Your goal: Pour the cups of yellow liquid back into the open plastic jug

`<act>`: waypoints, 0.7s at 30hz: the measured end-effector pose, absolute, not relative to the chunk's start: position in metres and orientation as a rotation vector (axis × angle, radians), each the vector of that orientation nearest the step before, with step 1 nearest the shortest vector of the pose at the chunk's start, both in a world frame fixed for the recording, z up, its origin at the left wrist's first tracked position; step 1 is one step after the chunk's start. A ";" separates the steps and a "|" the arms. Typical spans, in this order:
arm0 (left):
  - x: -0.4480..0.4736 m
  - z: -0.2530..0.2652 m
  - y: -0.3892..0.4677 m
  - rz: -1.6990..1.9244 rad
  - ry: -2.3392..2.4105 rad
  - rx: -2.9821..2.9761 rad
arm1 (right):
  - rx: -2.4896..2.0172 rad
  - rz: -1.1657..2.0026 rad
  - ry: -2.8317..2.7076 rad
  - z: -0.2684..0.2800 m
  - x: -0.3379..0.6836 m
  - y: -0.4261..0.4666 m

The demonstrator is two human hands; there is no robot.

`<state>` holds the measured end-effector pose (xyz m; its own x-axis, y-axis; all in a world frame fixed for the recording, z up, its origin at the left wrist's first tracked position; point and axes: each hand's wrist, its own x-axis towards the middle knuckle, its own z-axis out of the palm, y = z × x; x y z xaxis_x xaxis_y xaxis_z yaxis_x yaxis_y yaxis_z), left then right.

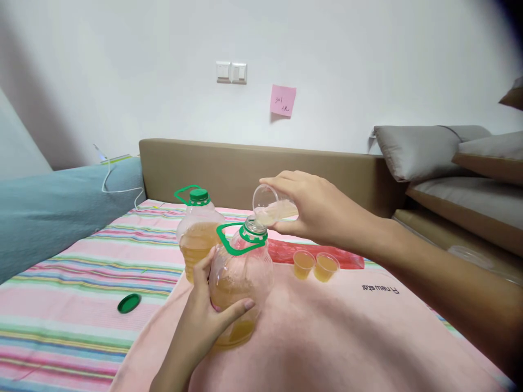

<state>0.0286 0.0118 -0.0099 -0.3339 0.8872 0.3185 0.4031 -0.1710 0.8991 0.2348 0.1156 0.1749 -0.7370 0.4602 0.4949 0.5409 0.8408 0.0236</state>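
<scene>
The right hand (322,212) is keeping a pinching grip on a small clear cup (272,204), tipping it so pale liquid is running into the open neck of a plastic jug (241,283). The left hand (212,310) is clasping that jug's belly, steadying it on the bed's pink towel (327,337). The mouth is narrow, so a slight wobble looks likely to send liquid down the side onto the cloth. At two o'clock from the jug, two filled cups (315,265) are waiting. At eleven o'clock a second, capped jug (198,228) is standing; at nine o'clock one loose green cap (129,303) is lying on the striped sheet (81,272).
</scene>
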 end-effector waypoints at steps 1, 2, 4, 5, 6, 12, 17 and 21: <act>0.028 -0.010 0.012 1.511 1.672 1.477 | -0.735 -0.244 -2.538 0.175 0.234 0.115; 0.028 -0.010 0.012 1.506 1.668 1.477 | -0.734 -0.257 -2.541 0.175 0.233 0.115; 0.029 -0.009 0.011 1.499 1.669 1.465 | -0.737 -0.281 -2.551 0.176 0.232 0.114; 0.029 -0.009 0.011 1.499 1.670 1.459 | -0.740 -0.294 -2.556 0.177 0.232 0.114; 0.029 -0.009 0.011 1.501 1.670 1.454 | -0.738 -0.310 -2.562 0.178 0.231 0.114; 0.028 -0.008 0.010 1.494 1.665 1.467 | -0.643 -0.459 -2.594 0.181 0.228 0.113; 0.028 -0.007 0.009 1.493 1.661 1.464 | -0.584 -0.576 -2.613 0.183 0.225 0.112; 0.028 -0.008 0.009 1.492 1.662 1.465 | -0.532 -0.667 -2.630 0.184 0.222 0.108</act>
<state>0.0278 0.0092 -0.0079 -0.3223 0.8989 0.2969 0.3919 -0.1588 0.9062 0.2221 0.1083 0.1843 -0.8586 0.2649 0.4390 0.4421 0.8161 0.3722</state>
